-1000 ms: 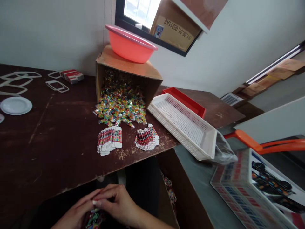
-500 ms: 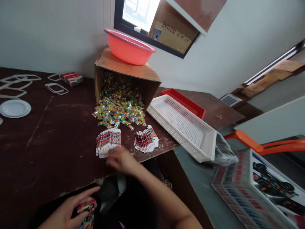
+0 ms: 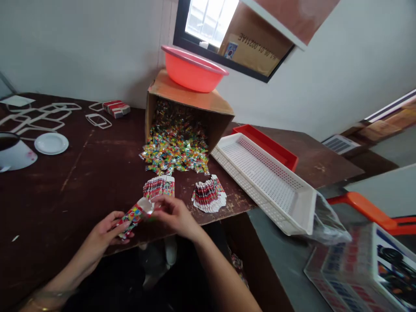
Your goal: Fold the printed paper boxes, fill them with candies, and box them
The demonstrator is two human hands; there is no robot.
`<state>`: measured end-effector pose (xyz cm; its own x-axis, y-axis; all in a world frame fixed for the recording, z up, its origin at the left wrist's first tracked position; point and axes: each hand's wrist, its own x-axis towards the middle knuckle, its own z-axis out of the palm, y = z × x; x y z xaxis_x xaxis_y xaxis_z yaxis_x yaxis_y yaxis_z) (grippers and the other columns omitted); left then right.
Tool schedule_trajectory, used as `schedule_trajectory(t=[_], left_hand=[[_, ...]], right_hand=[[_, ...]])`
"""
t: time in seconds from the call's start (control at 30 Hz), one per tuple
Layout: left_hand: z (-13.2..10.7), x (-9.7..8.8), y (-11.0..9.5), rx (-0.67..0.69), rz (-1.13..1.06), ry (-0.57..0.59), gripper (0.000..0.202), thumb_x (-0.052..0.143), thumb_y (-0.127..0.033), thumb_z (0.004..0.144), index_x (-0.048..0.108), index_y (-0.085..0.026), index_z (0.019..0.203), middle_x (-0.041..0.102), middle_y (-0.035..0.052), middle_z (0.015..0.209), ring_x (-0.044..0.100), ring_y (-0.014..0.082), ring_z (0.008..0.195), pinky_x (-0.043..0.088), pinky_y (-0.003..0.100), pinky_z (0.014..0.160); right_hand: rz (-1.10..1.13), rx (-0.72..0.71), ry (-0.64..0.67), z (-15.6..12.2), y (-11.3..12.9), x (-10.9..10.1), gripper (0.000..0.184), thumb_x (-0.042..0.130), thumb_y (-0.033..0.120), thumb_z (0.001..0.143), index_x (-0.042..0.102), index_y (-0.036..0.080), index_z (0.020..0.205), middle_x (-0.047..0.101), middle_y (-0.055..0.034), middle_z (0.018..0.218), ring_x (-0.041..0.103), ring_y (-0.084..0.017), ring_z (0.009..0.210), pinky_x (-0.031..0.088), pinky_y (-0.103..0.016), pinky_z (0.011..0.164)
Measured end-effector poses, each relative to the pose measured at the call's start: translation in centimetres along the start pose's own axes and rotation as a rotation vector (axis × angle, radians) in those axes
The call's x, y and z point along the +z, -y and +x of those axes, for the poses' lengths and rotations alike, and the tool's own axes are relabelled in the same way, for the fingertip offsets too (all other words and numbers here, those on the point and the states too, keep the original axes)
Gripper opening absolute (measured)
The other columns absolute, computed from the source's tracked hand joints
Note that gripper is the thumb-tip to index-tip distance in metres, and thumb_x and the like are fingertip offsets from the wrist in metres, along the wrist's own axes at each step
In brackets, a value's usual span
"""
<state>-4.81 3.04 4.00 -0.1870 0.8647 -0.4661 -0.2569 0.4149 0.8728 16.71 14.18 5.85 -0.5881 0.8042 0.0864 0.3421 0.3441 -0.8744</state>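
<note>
My left hand is closed around a small colourful cardboard box, whose white-lined end stands open toward the right. At that open end, my right hand has its fingers bent and pinched on the box's edge; the fingertips are slightly blurred. Just behind the box lies a fanned stack of flat boxes, partly covered by my right hand. Another fanned stack of flat boxes is to the right. Beyond both, small clear-wrapped colourful candies spill from a cardboard carton lying on its side.
A pink basin sits on the carton. To the right are a white perforated tray and a red tray. White plate, mug, white loop-shaped bands and a red-and-white bundle lie left.
My left hand has risen from the lap to above the table edge with the box. My right hand has moved from the left stack to the box's open end. The view has shifted left.
</note>
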Motion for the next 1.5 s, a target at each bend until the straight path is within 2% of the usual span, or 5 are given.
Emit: schedule_trajectory(t=[0.23,0.5,0.83,1.1,1.5], left_hand=[[-0.8,1.9,0.7,-0.035,0.019,0.315,0.039,0.079,-0.035,0.075,0.063,-0.022,0.107,0.077,0.0040,0.090,0.074,0.0262,0.086,0.060,0.037,0.076],[-1.5,1.9,1.1,-0.099,-0.032,0.258,0.050,0.069,-0.050,0.081,0.062,-0.019,0.120,0.074,0.0051,0.088,0.069,0.0240,0.076,0.057,0.031,0.055],[-1.3,2.3,0.7,-0.140,-0.019,0.310,0.043,0.057,-0.053,0.086,0.076,-0.016,0.095,0.079,0.0084,0.080,0.069,0.0263,0.075,0.054,0.030,0.056],[-0.1,1.4,0.8,-0.065,0.088,0.260,0.021,0.067,-0.033,0.078,0.078,-0.021,0.090,0.077,0.0020,0.081,0.068,0.0258,0.085,0.053,0.033,0.075],[-0.8,1.6,0.7,0.024,0.220,0.601,0.030,0.059,-0.039,0.090,0.069,-0.019,0.111,0.065,0.0007,0.084,0.056,0.0181,0.072,0.050,0.031,0.070]], right_hand=[[0.096,0.015,-0.057,-0.3,1.8,1.0,0.015,0.067,0.031,0.086,0.064,0.019,0.093,0.065,0.0017,0.083,0.057,-0.011,0.074,0.044,-0.022,0.071],[-0.123,-0.147,-0.165,-3.6,2.0,4.7,0.025,0.052,0.026,0.096,0.068,0.024,0.115,0.056,-0.0098,0.126,0.050,-0.021,0.114,0.041,-0.038,0.101],[0.840,0.374,0.124,-3.7,-0.1,5.9,0.048,0.077,0.050,0.072,0.064,0.018,0.106,0.063,0.0001,0.081,0.055,-0.009,0.058,0.049,-0.023,0.056],[0.042,-0.217,0.105,-3.9,1.0,5.1,0.032,0.054,0.030,0.095,0.067,0.020,0.122,0.066,-0.0101,0.114,0.061,-0.017,0.104,0.048,-0.031,0.094],[0.265,-0.040,-0.148,-5.3,0.6,4.6,0.025,0.065,0.037,0.090,0.075,0.025,0.109,0.073,-0.0068,0.102,0.067,-0.017,0.093,0.052,-0.030,0.085]])
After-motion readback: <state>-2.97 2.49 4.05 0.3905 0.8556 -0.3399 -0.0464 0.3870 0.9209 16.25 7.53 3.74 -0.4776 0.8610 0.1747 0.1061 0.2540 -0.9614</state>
